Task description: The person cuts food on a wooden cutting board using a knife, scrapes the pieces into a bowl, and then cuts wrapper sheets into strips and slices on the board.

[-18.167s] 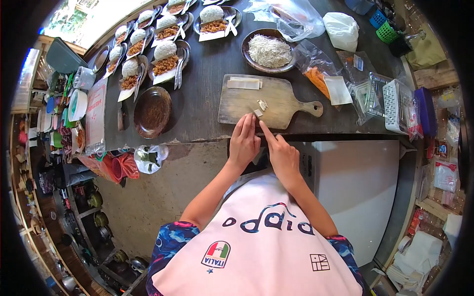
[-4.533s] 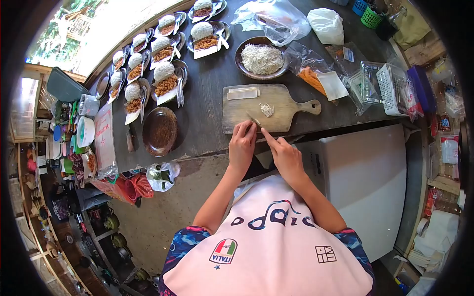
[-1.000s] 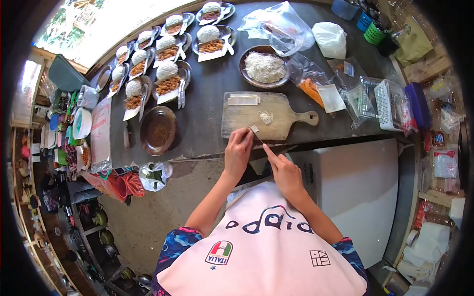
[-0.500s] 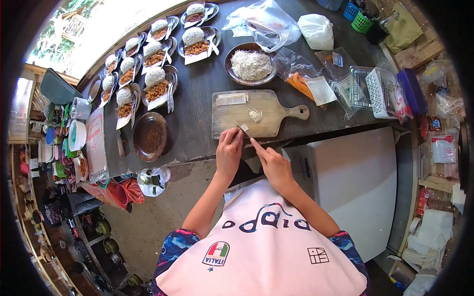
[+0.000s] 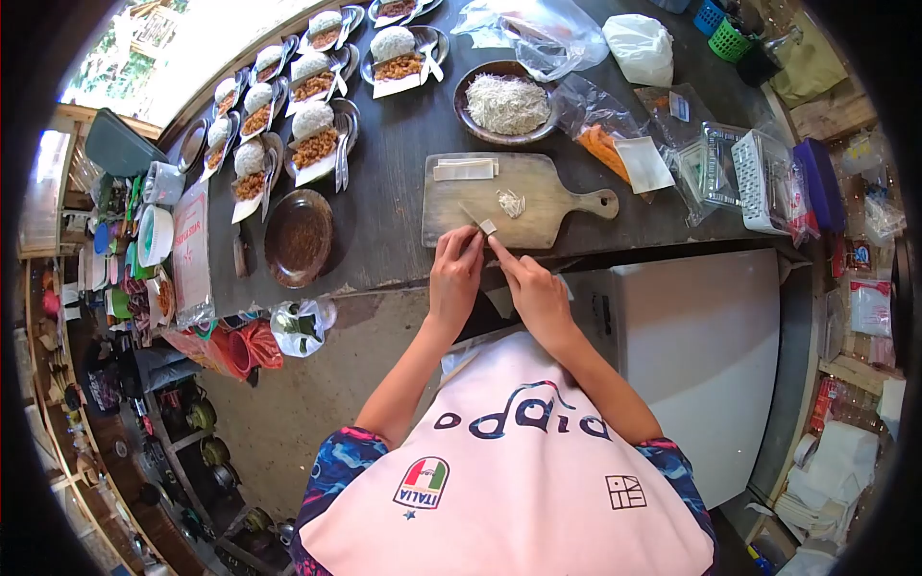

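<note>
A wooden cutting board (image 5: 538,216) lies at the counter's front edge. My right hand (image 5: 540,296) is closed on a small knife (image 5: 472,214), index finger stretched along it, its blade pointing up and left over the board. My left hand (image 5: 455,274) is closed at the board's front edge beside the blade; what its fingertips pinch is mostly hidden. A small pale piece (image 5: 488,227) shows by the blade. Farther up the board are a little heap of thin pale shreds (image 5: 511,203) and a stack of pale flat strips (image 5: 465,170).
Behind the board stands a bowl (image 5: 464,120) heaped with pale shreds. Plates of rice and brown food (image 5: 313,144) with cutlery fill the left. An empty brown plate (image 5: 299,240) lies nearer. Right are an orange food bag (image 5: 605,154) and a white basket (image 5: 759,182).
The view has shifted, so the counter things sit slightly lower right or higher in the frame. Both hands stay together at the board's front edge with the knife between them.
</note>
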The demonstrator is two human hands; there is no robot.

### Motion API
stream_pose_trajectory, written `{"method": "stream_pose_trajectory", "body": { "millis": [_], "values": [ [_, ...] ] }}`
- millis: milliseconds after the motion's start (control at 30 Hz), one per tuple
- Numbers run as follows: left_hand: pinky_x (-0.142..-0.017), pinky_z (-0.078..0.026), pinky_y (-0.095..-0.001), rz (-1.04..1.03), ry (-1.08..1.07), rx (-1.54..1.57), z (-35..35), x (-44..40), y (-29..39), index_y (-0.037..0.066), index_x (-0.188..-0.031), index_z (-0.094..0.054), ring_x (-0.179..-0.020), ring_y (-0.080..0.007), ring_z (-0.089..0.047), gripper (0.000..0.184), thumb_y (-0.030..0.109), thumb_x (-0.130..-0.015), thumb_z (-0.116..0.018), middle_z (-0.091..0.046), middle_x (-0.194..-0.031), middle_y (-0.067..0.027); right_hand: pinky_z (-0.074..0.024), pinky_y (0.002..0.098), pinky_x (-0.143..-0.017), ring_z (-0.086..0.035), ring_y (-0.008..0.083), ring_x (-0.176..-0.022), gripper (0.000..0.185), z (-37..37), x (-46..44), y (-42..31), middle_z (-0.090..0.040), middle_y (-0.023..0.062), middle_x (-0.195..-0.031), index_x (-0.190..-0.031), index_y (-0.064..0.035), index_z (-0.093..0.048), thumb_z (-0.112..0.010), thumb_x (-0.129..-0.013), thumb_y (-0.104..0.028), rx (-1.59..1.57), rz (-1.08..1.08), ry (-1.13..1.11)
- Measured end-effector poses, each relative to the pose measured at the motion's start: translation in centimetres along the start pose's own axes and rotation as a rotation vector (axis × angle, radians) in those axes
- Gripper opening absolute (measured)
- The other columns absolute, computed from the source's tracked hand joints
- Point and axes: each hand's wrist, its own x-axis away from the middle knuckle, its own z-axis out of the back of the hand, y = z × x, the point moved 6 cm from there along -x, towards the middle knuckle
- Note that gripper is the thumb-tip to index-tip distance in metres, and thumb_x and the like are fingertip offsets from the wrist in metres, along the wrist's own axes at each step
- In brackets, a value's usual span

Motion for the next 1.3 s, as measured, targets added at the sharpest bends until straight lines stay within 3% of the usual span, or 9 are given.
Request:
{"method": "stream_pose_trajectory", "body": {
  "millis": [200, 500, 600, 900, 1000, 1300],
  "values": [
    [-0.093, -0.055, -0.0423, 0.002, -0.028, 0.029, 0.1, -0.1, -0.4, -0.006, -0.113, -0.073, -0.111, -0.0332, -0.063, 0.026, -0.003, -0.087, -0.073, -0.067, -0.117, -0.0122, -0.0601, 0.0504, -0.064, -0.072, 0.0369, -0.07, 0.058, 1.0, 3.0, 0.5, -0.064, 0.0101, -0.089, -0.157, -0.0396, -0.048, -0.062, -0.103, -0.021, 0.09, -0.027, -0.067],
    [-0.092, -0.055, -0.0417, -0.007, -0.022, 0.022, 0.4, -0.3, -0.1, -0.006, -0.111, -0.073, -0.111, -0.0323, -0.064, 0.022, -0.002, -0.089, -0.073, -0.068, -0.116, -0.0113, -0.0588, 0.05, -0.063, -0.07, 0.0367, -0.069, 0.058, 0.2, 0.6, 0.0, -0.062, 0.0108, -0.084, -0.156, -0.0386, -0.05, -0.062, -0.103, -0.019, 0.049, 0.076, 0.033],
    [-0.092, -0.056, -0.0418, 0.0, -0.004, 0.021, 0.3, -0.3, 0.0, -0.006, -0.11, -0.072, -0.111, -0.0321, -0.064, 0.022, -0.001, -0.089, -0.072, -0.068, -0.116, -0.0114, -0.0588, 0.0503, -0.063, -0.07, 0.0372, -0.069, 0.057, 0.9, 2.8, 0.5, -0.062, 0.0114, -0.084, -0.155, -0.0373, -0.05, -0.061, -0.103, -0.019, 0.05, -0.044, -0.088],
    [-0.093, -0.056, -0.0407, -0.006, -0.027, -0.006, 0.2, 0.0, -0.4, -0.005, -0.11, -0.072, -0.112, -0.0309, -0.064, 0.019, 0.002, -0.093, -0.07, -0.067, -0.117, -0.0109, -0.0583, 0.0516, -0.066, -0.07, 0.0382, -0.071, 0.057, 0.2, 0.4, -0.2, -0.062, 0.0121, -0.084, -0.156, -0.0377, -0.049, -0.061, -0.103, -0.019, 0.007, 0.06, -0.013],
    [-0.093, -0.056, -0.0408, 0.008, -0.014, 0.008, 0.0, 0.2, -0.5, -0.004, -0.111, -0.072, -0.113, -0.0306, -0.064, 0.02, 0.002, -0.091, -0.07, -0.067, -0.117, -0.0107, -0.0576, 0.0516, -0.066, -0.07, 0.038, -0.073, 0.057, 1.0, 2.1, 0.1, -0.063, 0.0126, -0.085, -0.156, -0.037, -0.049, -0.061, -0.104, -0.019, 0.042, -0.016, -0.075],
    [-0.092, -0.056, -0.0405, 0.03, 0.019, 0.042, 0.3, 0.1, -0.6, -0.003, -0.111, -0.075, -0.108, -0.0314, -0.066, 0.024, 0.0, -0.088, -0.074, -0.069, -0.116, -0.0096, -0.0564, 0.0502, -0.068, -0.07, 0.0363, -0.076, 0.052, 0.1, 0.0, -0.3, -0.062, 0.0121, -0.084, -0.154, -0.0362, -0.053, -0.059, -0.106, -0.02, -0.07, 0.104, 0.032]
  ]
}}
